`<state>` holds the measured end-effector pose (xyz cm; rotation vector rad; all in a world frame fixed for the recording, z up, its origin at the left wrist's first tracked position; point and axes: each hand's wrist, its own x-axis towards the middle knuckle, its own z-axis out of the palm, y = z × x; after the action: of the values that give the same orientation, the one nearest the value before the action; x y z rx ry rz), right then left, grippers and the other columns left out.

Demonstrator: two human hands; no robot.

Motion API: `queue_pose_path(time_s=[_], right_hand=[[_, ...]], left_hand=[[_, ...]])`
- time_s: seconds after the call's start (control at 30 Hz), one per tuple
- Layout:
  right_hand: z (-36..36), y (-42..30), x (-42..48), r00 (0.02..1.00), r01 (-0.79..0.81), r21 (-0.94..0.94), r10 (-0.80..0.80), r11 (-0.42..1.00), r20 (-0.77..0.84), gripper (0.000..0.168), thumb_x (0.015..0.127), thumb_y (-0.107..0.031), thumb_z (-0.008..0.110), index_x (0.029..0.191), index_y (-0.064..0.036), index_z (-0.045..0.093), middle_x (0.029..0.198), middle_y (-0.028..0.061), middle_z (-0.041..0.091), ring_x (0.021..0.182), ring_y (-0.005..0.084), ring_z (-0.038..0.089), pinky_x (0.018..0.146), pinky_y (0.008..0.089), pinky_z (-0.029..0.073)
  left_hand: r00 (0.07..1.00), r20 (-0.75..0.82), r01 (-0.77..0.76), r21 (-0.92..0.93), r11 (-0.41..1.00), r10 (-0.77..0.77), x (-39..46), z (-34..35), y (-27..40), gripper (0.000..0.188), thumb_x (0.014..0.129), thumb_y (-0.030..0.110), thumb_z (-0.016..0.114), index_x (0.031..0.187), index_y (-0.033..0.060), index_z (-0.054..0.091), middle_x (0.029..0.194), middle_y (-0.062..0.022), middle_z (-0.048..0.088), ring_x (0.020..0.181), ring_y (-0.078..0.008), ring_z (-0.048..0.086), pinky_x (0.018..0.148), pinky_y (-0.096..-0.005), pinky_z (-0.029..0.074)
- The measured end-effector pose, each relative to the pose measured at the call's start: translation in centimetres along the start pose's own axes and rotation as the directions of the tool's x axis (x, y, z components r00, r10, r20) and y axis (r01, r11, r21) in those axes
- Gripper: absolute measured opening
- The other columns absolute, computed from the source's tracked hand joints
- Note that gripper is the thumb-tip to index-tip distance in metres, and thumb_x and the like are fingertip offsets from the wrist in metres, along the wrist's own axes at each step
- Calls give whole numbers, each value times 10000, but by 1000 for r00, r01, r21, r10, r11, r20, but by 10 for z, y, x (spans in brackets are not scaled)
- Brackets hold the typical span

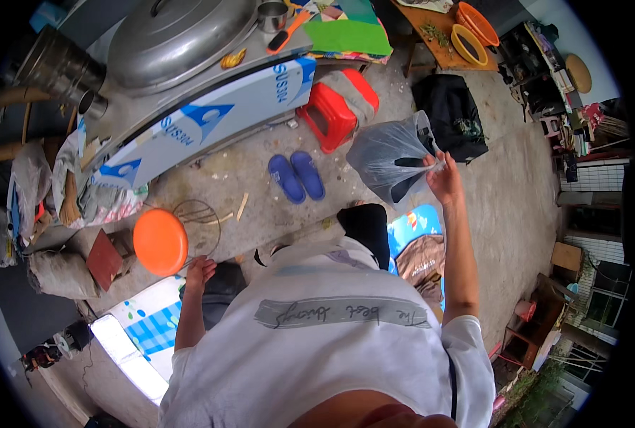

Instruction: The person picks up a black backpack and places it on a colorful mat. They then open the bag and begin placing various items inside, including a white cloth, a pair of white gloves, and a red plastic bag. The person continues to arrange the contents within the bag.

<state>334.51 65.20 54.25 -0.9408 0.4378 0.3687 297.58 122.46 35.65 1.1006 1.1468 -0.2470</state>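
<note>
Out to the right, my right hand [446, 179] grips the gathered top of a translucent plastic bag [384, 155]. Dark contents show through the bag, but I cannot tell what they are. Just beyond it lies a black cloth bag or garment [448, 115] on the concrete floor. My left hand [201, 270] hangs at my left side, loosely curled, with nothing visible in it. Nearest to that hand are an orange round stool top [160, 242] and a dark item [224, 291], partly hidden by my body.
Blue slippers [297, 177] and a red plastic stool [339, 109] are on the floor ahead. A metal stove or counter [200, 125] with a large lidded pan [178, 40] stands front left. A wooden table [435, 32] holds baskets. Brown cloth [422, 259] lies beside my right leg.
</note>
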Motion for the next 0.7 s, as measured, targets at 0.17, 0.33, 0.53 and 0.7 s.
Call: queue_pose_path(time_s=[0.17, 0.33, 0.53, 0.7], right_hand=[[55, -69, 105, 996, 17, -252, 5, 968, 86, 395, 859, -336, 544, 1121, -45, 491, 913, 110, 636, 807, 167, 612, 495, 179, 411], [71, -127, 217, 970, -145, -633, 236, 761, 62, 343, 849, -278, 536, 1087, -32, 510, 811, 56, 626, 677, 85, 559, 453, 155, 340], [129, -181, 327, 905, -224, -585, 389, 779, 173, 417, 840, -281, 575, 1142, -10, 476, 948, 103, 597, 809, 137, 574, 579, 212, 474], [211, -241, 391, 850, -177, -510, 392, 842, 353, 330, 841, -255, 579, 1079, -35, 518, 966, 108, 583, 882, 179, 573, 743, 317, 514]], left_hand=[[968, -130, 241, 212, 947, -217, 13, 77, 15, 247, 846, 278, 472, 1026, 118, 530, 887, -57, 618, 797, -188, 623, 657, -291, 485], [918, -292, 301, 69, 951, -269, 25, 161, -39, 288, 851, 349, 445, 990, 112, 532, 908, -72, 620, 790, -209, 623, 624, -323, 474], [864, -10, 500, 125, 857, -503, -33, 350, -24, 255, 902, 230, 401, 1068, 50, 472, 973, -165, 610, 878, -295, 619, 678, -375, 499], [933, -43, 354, -76, 932, -357, -70, 419, -11, 256, 892, 236, 424, 1063, 55, 484, 952, -150, 618, 849, -282, 627, 665, -364, 498]])
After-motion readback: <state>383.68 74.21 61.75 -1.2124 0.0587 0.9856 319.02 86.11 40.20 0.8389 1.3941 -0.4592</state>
